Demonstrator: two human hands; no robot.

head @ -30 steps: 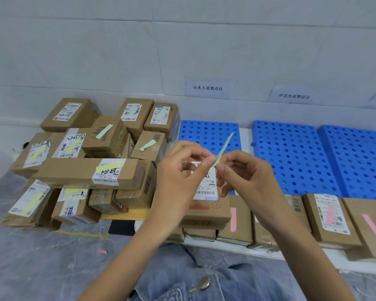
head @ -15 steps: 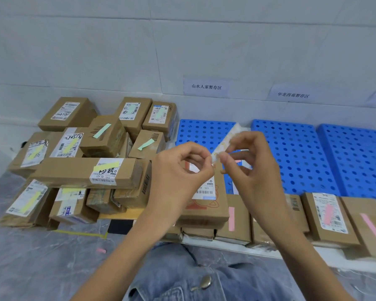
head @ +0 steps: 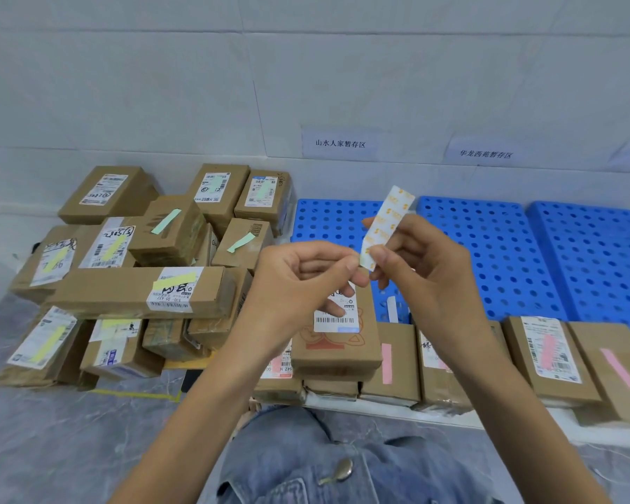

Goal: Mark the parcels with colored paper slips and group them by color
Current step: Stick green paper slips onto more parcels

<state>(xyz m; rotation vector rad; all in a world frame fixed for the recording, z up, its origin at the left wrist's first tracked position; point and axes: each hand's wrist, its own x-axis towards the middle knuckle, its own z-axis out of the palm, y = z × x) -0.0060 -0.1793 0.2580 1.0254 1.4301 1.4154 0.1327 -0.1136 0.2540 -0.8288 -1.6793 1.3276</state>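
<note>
Slip rises steeply, tilted right, from both grips: our right hand pinches its lower end, our left hand pinches alongside; the nearest parcel lies directly below.

- Parcel sorting and holding depot.
- Cardboard parcels with barcode shipping labels, stacked in piles at floor level.
- Blue perforated plastic pallets in a row along the wall.
- Printed wall signs above the pallets name temporary-storage zones.
- Yellow tape line marks off a floor area.
</note>
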